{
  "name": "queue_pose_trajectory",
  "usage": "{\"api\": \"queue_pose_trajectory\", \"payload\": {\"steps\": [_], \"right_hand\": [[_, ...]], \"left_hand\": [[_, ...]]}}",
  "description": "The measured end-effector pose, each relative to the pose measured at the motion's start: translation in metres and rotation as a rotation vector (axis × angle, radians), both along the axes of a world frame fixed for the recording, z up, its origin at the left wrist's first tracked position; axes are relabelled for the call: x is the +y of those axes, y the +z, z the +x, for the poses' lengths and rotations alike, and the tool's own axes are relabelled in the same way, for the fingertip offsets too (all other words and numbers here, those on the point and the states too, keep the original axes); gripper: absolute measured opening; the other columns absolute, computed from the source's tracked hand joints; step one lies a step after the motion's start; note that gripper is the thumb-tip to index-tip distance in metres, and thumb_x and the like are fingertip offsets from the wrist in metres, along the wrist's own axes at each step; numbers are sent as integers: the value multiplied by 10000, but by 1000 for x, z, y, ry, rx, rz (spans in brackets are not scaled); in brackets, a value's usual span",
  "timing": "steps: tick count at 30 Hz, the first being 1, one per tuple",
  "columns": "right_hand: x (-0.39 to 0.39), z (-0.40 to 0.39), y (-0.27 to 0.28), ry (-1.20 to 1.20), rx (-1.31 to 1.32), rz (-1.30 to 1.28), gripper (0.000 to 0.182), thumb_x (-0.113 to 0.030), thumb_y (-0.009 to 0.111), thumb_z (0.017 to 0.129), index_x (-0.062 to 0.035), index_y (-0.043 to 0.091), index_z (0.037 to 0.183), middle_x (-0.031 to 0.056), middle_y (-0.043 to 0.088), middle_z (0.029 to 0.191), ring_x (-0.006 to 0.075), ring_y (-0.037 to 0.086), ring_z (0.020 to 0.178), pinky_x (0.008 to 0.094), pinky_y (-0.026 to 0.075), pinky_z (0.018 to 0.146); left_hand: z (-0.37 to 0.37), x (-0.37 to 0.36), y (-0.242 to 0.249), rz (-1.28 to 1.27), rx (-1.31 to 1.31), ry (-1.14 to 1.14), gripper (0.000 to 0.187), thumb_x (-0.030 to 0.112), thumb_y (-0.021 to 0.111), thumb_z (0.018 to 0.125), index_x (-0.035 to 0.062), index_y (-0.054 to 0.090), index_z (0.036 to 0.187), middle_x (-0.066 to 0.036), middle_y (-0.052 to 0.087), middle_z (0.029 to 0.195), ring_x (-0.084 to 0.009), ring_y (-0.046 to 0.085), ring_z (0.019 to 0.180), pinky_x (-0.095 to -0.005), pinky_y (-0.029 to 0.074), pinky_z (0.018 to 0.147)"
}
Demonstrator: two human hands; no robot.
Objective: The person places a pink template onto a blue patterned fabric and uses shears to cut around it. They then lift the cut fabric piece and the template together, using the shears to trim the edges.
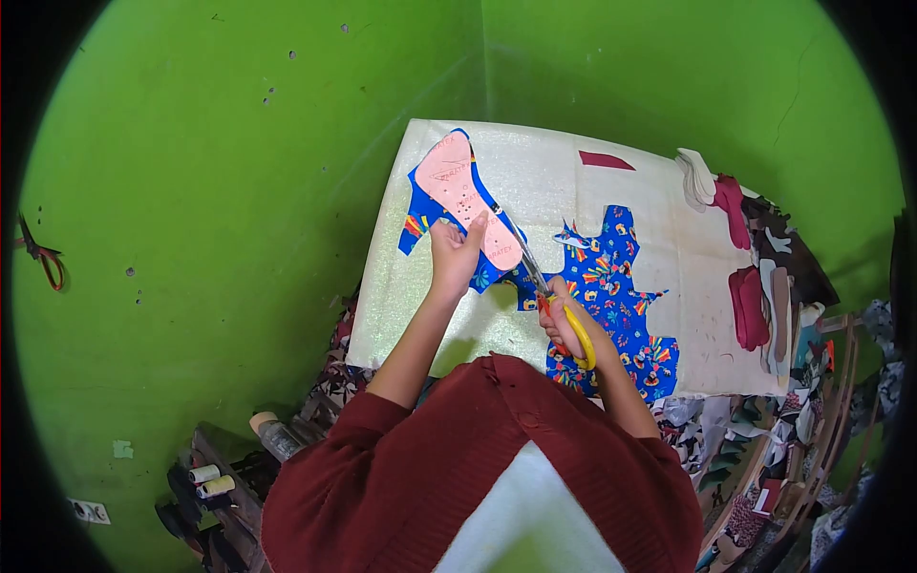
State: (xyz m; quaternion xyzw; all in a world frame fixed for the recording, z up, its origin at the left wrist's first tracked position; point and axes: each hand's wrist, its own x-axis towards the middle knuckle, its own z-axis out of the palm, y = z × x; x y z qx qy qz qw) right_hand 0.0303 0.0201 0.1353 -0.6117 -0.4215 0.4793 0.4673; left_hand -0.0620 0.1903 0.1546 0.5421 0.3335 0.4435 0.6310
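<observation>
My left hand (456, 250) pinches the lower part of a pink sole-shaped template (455, 179) together with the blue patterned fabric under it. Its thumb lies on the template. My right hand (570, 325) is wrapped round the yellow and orange handles of scissors (581, 342), whose blades point up and to the left along the template's right edge, at the fabric. More of the blue patterned fabric (611, 277), with a jagged cut outline, lies on the white tabletop (430, 334) beside my right hand.
A maroon scrap (607, 160) lies near the table's back edge. Stacks of maroon pieces (748, 307) and pale pieces (696, 178) line the right side. Fabric scraps hang below right. Another pair of scissors (44, 254) hangs on the green wall; thread spools (217, 487) stand lower left.
</observation>
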Motion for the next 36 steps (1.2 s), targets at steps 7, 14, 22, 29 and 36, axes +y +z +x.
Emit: {"api": "queue_pose_trajectory", "payload": {"steps": [7, 14, 22, 29, 36], "right_hand": [[-4, 0, 7, -5, -50, -16, 417, -501, 262, 856, -92, 262, 935, -24, 313, 595, 39, 269, 478, 174, 252, 413], [-4, 1, 2, -26, -173, 30, 336, -416, 271, 885, -83, 274, 928, -25, 304, 553, 37, 274, 434, 188, 244, 370], [-9, 6, 10, 0, -275, -19, 406, -429, 291, 878, -25, 328, 899, 78, 433, 592, 168, 447, 501, 294, 369, 474], [-4, 8, 4, 66, 40, -1, 487, -556, 216, 819, -78, 266, 895, -16, 318, 574, 54, 303, 469, 199, 279, 409], [-4, 5, 15, 34, 14, -53, 575, -657, 244, 758, -108, 268, 927, -28, 305, 602, 26, 267, 482, 150, 243, 407]], "left_hand": [[3, -3, 3, 17, -74, 33, 402, 213, 670, 731, 35, 316, 796, 20, 337, 671, -38, 325, 574, -179, 306, 461], [1, 3, -5, 33, 11, 44, 347, 130, 626, 757, -13, 334, 875, -78, 510, 772, -73, 482, 672, -196, 401, 555], [2, 1, -5, 22, -136, -24, 326, 97, 610, 763, -19, 340, 903, -122, 537, 843, -101, 530, 747, -219, 445, 622], [-1, -5, 1, -56, -2, -123, 381, 60, 601, 762, -29, 295, 971, -158, 480, 975, -157, 515, 875, -260, 451, 742], [4, -7, -5, 27, -145, -53, 301, 53, 574, 778, -41, 369, 977, -138, 511, 948, -139, 550, 800, -253, 477, 669]]}}
